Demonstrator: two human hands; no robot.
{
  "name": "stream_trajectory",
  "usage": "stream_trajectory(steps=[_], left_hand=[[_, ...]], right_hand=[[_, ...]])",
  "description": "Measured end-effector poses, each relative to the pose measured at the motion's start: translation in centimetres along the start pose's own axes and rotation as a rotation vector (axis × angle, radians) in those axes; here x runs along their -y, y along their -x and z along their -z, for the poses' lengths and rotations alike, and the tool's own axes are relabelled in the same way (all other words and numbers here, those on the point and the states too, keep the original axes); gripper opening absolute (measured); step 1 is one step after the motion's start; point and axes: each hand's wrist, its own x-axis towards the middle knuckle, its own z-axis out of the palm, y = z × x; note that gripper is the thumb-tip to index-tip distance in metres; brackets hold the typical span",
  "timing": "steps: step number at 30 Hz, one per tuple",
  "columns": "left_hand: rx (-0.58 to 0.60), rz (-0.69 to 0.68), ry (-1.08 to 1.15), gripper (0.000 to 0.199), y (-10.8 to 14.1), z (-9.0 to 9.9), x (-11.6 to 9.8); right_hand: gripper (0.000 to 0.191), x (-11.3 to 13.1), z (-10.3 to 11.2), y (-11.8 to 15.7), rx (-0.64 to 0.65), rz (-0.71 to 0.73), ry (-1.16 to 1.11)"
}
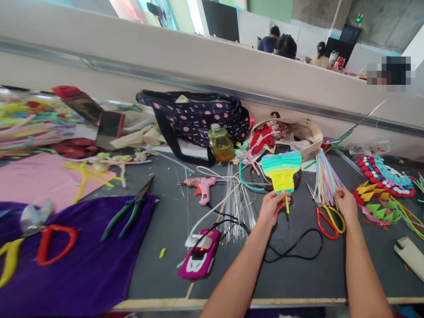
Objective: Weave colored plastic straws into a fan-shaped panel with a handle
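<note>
My left hand (273, 207) pinches the lower end of a flat craft piece (282, 170) striped in turquoise and yellow, wide at the top and narrower below. A thin yellow strip hangs down beside my fingers. With bent, closed fingers, my right hand (346, 205) is at the lower ends of a bundle of pastel pipe cleaners (326, 176); how many it grips is hidden. Close to that hand lie scissors (331, 221) with one red and one yellow handle.
On the dark table (152, 265) lie a pink glue gun (202, 187), clear sticks (238, 212), a magenta device (200, 254) with a black cord, and pliers (129, 212) on purple cloth (99, 274). Behind stand a green bottle (220, 143) and a patterned bag (198, 117).
</note>
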Motion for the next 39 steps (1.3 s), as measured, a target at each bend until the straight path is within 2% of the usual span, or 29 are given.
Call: stream_trajectory(steps=[8, 12, 19, 23, 27, 30, 35, 39], left_hand=[[-0.011, 0.006, 0.002, 0.037, 0.0, -0.1, -0.2], [-0.026, 0.014, -0.014, 0.036, 0.0, -0.1, -0.2], [-0.033, 0.022, -0.01, 0.039, -0.1, 0.0, -0.3], [-0.032, 0.029, -0.012, 0.038, -0.1, 0.0, -0.3], [-0.031, 0.025, -0.021, 0.038, -0.2, 0.0, -0.3], [-0.033, 0.022, -0.027, 0.038, -0.3, 0.2, -0.2], [-0.032, 0.018, -0.028, 0.038, -0.3, 0.2, -0.2], [-0.031, 0.023, -0.025, 0.037, -0.3, 0.1, -0.1]], right_hand=[[0.035, 0.7, 0.2, -1.3, -0.005, 0.051, 0.073], [0.039, 2.2, -0.7, -1.5, 0.045, 0.089, 0.167], [0.029, 5.9, -3.0, 1.7, 0.151, 0.24, 0.263], [0.029, 7.1, -3.0, 3.2, 0.179, 0.288, 0.27], [0.028, 7.2, -2.7, 3.6, 0.2, 0.329, 0.219], [0.028, 6.6, -2.2, 3.1, 0.17, 0.296, 0.167], [0.034, 4.6, -0.3, 1.4, 0.055, 0.124, 0.105], [0.028, 3.2, 1.1, 0.2, 0.019, 0.009, 0.1]])
